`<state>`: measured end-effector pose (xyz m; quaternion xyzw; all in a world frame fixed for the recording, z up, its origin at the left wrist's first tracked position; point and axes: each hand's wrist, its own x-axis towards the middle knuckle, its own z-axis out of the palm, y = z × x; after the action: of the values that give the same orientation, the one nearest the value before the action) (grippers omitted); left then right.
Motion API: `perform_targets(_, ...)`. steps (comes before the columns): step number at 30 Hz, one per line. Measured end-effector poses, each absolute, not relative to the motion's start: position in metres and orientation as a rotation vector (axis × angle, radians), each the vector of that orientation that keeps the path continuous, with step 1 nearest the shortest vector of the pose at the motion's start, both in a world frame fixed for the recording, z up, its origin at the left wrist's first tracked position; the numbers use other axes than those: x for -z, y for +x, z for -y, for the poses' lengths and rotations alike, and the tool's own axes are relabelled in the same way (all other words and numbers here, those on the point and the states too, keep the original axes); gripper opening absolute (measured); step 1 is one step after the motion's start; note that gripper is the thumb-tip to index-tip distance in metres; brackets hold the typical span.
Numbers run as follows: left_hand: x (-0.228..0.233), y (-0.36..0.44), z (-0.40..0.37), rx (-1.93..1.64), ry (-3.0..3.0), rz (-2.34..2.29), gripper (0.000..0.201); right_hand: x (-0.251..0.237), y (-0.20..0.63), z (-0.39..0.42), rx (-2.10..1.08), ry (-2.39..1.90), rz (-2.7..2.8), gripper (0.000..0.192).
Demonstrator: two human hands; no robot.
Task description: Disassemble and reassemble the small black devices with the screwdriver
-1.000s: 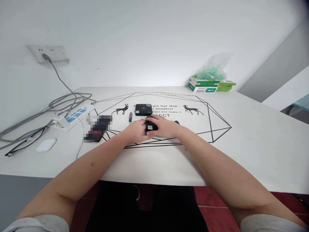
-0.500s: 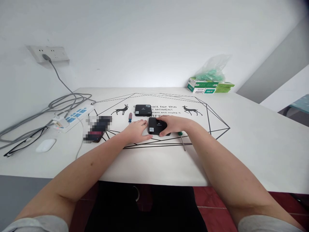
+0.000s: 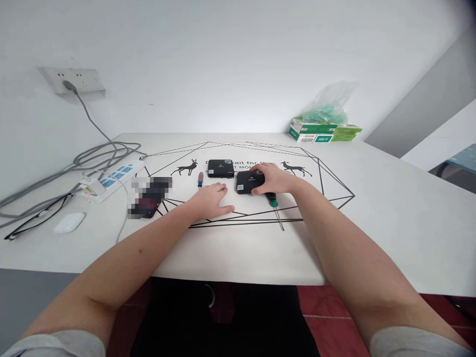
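My right hand [image 3: 273,179] grips the right side of a flat black box [image 3: 245,183] with rounded corners and a small white code label. A second, similar black box [image 3: 220,168] lies just behind and to the left of it. My left hand [image 3: 212,201] rests on the white desk mat with its fingers apart, holding nothing. Beyond the left fingers lies a screwdriver with a red and blue handle [image 3: 200,180]. Another screwdriver, with a green and black handle [image 3: 273,200], lies below my right hand, its shaft pointing toward the desk's front edge.
To the left are a pixelated phone [image 3: 150,198], a white power strip [image 3: 111,181] with grey cables, glasses [image 3: 39,218] and a white mouse-like object [image 3: 69,222]. Green and white boxes [image 3: 312,130] under a clear plastic bag [image 3: 329,106] stand at the back right against the wall.
My right hand has moved the front black box away from me and to the right, off my left fingertips. More of the green screwdriver's handle shows. My left hand has stayed in place.
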<state>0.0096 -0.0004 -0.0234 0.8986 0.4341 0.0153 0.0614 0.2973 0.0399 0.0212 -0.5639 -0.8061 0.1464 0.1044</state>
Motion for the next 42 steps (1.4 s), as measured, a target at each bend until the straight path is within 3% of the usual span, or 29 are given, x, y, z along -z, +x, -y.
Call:
perform_targets(8, 0.026, 0.009, -0.001, -0.062, 2.731, -1.301, 0.086, 0.004, 0.308, -0.064, -0.509, -1.823, 1.793, 0.079)
perform_targets(17, 0.023, 0.011, 0.001, -0.021, 2.708, -1.326, 0.087, 0.029, 0.310, -0.083, -0.460, -1.783, 1.542, 0.069)
perform_targets(26, 0.020, 0.013, 0.003, 0.014, 2.716, -1.354, 0.086, 0.043, 0.306, -0.096, -0.549, -1.671, 1.611, 0.054)
perform_targets(32, 0.027, 0.016, 0.001, -0.147, 2.734, -1.598, 0.066, 0.044, 0.306, -0.094, -0.538, -1.662, 1.664, 0.044)
perform_targets(36, 0.032, 0.014, -0.004, -0.221, 2.473, -1.978, 0.075, 0.043, 0.306, -0.093, -0.527, -1.659, 1.674, 0.045)
perform_targets(42, 0.037, 0.002, -0.019, -0.150, 2.360, -1.928, 0.081, 0.044, 0.304, -0.094, -0.517, -1.624, 1.703, 0.044)
